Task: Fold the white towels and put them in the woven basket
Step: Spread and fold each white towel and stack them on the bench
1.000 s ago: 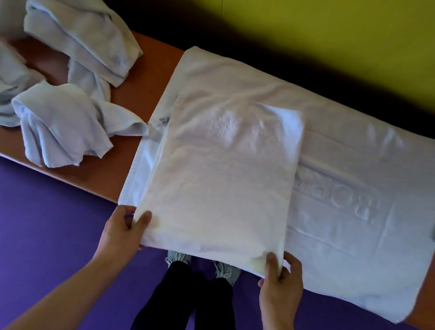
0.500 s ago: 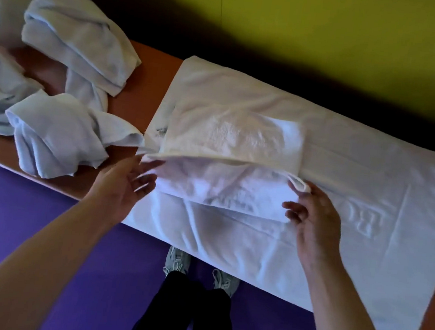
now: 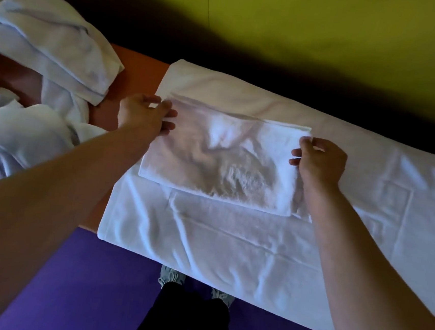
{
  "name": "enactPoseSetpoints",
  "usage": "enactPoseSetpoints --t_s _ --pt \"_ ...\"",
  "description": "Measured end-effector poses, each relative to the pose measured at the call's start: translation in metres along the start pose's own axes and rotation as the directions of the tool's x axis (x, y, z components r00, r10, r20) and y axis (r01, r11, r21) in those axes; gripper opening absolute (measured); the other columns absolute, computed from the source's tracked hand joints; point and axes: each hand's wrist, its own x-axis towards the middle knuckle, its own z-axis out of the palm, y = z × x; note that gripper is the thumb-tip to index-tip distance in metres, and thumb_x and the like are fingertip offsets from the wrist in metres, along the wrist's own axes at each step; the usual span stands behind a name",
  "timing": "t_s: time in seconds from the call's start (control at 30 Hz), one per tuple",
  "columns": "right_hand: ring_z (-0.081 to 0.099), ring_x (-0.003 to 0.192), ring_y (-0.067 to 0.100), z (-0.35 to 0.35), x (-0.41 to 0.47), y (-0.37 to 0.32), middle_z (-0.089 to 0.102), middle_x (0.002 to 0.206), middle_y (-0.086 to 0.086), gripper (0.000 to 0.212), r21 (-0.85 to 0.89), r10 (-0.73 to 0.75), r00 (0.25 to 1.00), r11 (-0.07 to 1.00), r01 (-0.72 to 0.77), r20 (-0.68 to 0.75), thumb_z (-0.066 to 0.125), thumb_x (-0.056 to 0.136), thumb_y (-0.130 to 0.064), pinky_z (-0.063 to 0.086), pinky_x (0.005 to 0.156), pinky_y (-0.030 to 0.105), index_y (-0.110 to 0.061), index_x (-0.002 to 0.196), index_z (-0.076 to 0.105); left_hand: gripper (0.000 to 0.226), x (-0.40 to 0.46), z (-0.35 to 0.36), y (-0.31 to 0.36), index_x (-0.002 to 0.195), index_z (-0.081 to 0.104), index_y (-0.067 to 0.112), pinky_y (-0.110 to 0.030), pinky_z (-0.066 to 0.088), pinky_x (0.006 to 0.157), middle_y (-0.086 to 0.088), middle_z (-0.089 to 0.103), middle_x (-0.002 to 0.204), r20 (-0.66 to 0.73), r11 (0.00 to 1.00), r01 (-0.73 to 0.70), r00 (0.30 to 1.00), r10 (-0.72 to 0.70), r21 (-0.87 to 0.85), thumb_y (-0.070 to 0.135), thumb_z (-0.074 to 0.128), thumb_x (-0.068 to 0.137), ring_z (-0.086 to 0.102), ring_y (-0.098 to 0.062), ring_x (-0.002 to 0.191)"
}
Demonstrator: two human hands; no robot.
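White terry, the folded towel (image 3: pixel 219 159) lay on a larger spread towel (image 3: pixel 230 246) over the orange tabletop (image 3: pixel 137 77), with the left hand (image 3: pixel 142 116) pinching its far-left corner and the right hand (image 3: pixel 317 161) pinching its right edge. Doing this fold well probably meant squaring both ends and smoothing the rumpled middle; no woven basket was in view.

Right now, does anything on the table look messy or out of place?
Yes. The towels at the left lie crumpled and unfolded in a loose heap. The spread towel overhangs the table's near edge. The folded towel held by both hands looks tidy.
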Motion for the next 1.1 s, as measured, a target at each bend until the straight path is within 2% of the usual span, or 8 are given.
enactPoseSetpoints --t_s 0.1,0.23,0.3,0.47,0.67,0.77,0.93,1.1 --pt "0.066 0.078 0.014 0.001 0.0 0.01 0.069 0.091 -0.005 0.025 -0.219 -0.028 0.999 0.976 0.021 -0.03 0.068 0.086 -0.027 0.05 0.074 0.027 -0.022 0.111 0.064 0.037 -0.013 0.002 -0.017 0.126 0.054 0.023 -0.034 0.056 0.07 0.007 0.072 0.105 0.042 0.888 -0.306 0.949 0.311 0.343 0.032 0.07 0.094 0.071 -0.014 0.077" --pt "0.054 0.087 0.019 -0.01 -0.021 0.03 0.062 0.099 0.0 0.03 -0.398 -0.034 0.999 0.917 0.027 -0.01 0.067 0.088 -0.033 0.036 0.074 0.026 -0.015 0.11 0.057 0.039 -0.053 0.017 -0.062 0.134 0.059 0.025 -0.05 0.051 0.092 -0.007 0.059 0.137 0.479 0.314 -0.754 0.623 0.619 0.577 0.029 0.061 0.096 0.059 -0.033 0.114" --pt "0.055 0.085 0.023 -0.015 -0.033 0.043 0.061 0.091 -0.001 0.034 -0.426 0.026 0.999 0.905 -0.016 0.019 0.067 0.09 -0.042 0.036 0.074 0.028 -0.015 0.106 0.054 0.054 -0.063 0.022 -0.09 0.146 0.048 0.033 -0.055 0.038 0.108 -0.008 0.04 0.157 0.572 0.17 -0.73 0.639 0.515 0.662 0.041 0.059 0.094 0.041 -0.037 0.14" --pt "0.052 0.084 0.018 -0.026 -0.055 0.06 0.056 0.085 -0.008 0.037 -0.388 0.122 0.986 0.919 -0.07 0.11 0.069 0.091 -0.045 0.035 0.075 0.027 -0.015 0.107 0.055 0.076 -0.063 0.018 -0.12 0.159 0.018 0.042 -0.057 0.016 0.121 -0.003 0.004 0.17 0.605 0.14 -0.694 0.695 0.389 0.707 0.052 0.057 0.095 0.011 -0.038 0.154" --pt "0.06 0.073 0.009 -0.022 -0.064 0.051 0.064 0.078 -0.006 0.021 -0.191 0.069 0.991 0.981 -0.047 0.111 0.069 0.093 -0.029 0.039 0.055 0.008 -0.01 0.101 0.07 0.063 -0.064 0.004 -0.108 0.153 0.039 0.033 -0.056 0.024 0.118 -0.009 0.025 0.166 0.502 0.228 -0.632 0.745 0.439 0.74 0.036 0.061 0.094 0.025 -0.038 0.15" --pt "0.062 0.074 0.015 -0.009 -0.074 0.033 0.064 0.073 -0.006 0.017 -0.085 -0.019 0.996 0.996 0.027 0.089 0.066 0.092 -0.028 0.05 0.066 0.022 -0.014 0.099 0.071 0.058 -0.065 -0.017 -0.107 0.147 0.045 0.027 -0.054 0.033 0.112 -0.011 0.032 0.159 0.351 0.379 -0.509 0.84 0.413 0.773 0.03 0.063 0.092 0.034 -0.038 0.144" --pt "0.058 0.067 -0.001 0.036 -0.105 -0.01 0.063 0.073 -0.013 0.014 -0.12 -0.278 0.947 0.947 0.299 0.161 0.064 0.094 -0.018 0.04 0.062 0.013 -0.012 0.105 0.071 0.049 -0.068 -0.054 -0.126 0.139 0.051 0.028 -0.038 0.048 0.1 -0.005 0.052 0.131 0.243 0.803 -0.367 0.928 0.282 0.469 0.015 0.064 0.094 0.058 -0.025 0.115" --pt "0.065 0.089 0.019 0.097 -0.149 -0.033 0.076 0.1 0.004 0.03 -0.162 -0.411 0.871 0.872 0.461 0.268 0.062 0.092 -0.032 0.04 0.072 0.018 -0.013 0.115 0.071 0.039 -0.059 -0.063 -0.127 0.135 0.054 0.032 -0.037 0.054 0.099 0.006 0.063 0.124 0.203 0.98 -0.114 0.976 0.079 0.166 0.017 0.059 0.099 0.063 -0.007 0.112"
